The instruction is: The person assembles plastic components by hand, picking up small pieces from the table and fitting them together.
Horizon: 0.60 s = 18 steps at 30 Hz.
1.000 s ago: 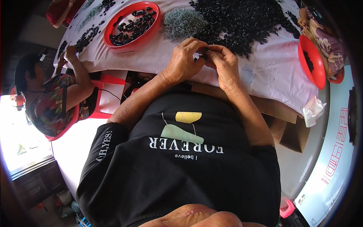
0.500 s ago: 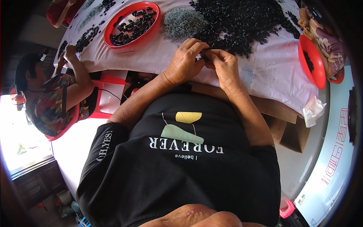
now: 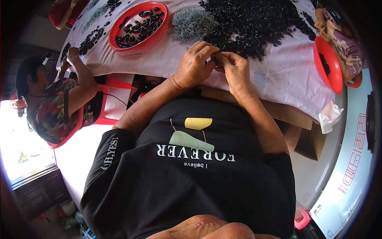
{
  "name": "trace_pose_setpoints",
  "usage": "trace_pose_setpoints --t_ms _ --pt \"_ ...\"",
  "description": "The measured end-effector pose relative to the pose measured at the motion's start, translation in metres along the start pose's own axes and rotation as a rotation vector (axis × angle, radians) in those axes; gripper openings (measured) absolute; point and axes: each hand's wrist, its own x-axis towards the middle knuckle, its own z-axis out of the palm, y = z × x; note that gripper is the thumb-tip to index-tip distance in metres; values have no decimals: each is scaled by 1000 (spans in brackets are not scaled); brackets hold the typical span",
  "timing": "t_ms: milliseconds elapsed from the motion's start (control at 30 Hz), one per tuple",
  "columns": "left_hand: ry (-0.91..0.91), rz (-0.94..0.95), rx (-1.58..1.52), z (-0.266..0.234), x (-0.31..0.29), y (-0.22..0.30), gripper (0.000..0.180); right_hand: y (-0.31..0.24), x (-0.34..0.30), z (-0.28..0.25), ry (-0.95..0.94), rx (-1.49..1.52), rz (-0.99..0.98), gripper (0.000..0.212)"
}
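Near the table's front edge, my left hand [image 3: 195, 63] and my right hand [image 3: 237, 73] meet fingertip to fingertip. Both are closed in a pinch round a small black piece [image 3: 213, 61], mostly covered by the fingers; its exact kind is too small to make out. Just beyond them spreads a large heap of small black plastic pieces [image 3: 254, 26]. Left of that heap lies a mound of small grey, metallic-looking parts [image 3: 192, 24]. Farther left, a round red basin [image 3: 113, 35] holds loose black pieces.
A pale pink cloth [image 3: 278, 79] covers the table. Another red basin [image 3: 336, 71] sits at the right edge beside a person's arm [image 3: 343, 55]. On the left a seated person [image 3: 51, 103] handles black pieces. A cardboard box [image 3: 306, 145] stands below the table; a white plastic bag [image 3: 330, 116] hangs at the corner.
My fingers have shifted very slightly round the small black piece, the right hand a touch to the left. Both hands otherwise keep their place.
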Motion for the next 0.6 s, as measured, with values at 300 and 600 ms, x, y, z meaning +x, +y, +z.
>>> trace_pose_setpoints --t_ms 300,600 --pt "-11 64 1 0 -1 -5 31 1 0 0 -9 -60 -45 14" --pt "-7 23 -13 -1 -2 -4 34 -3 0 -1 -40 68 18 16"
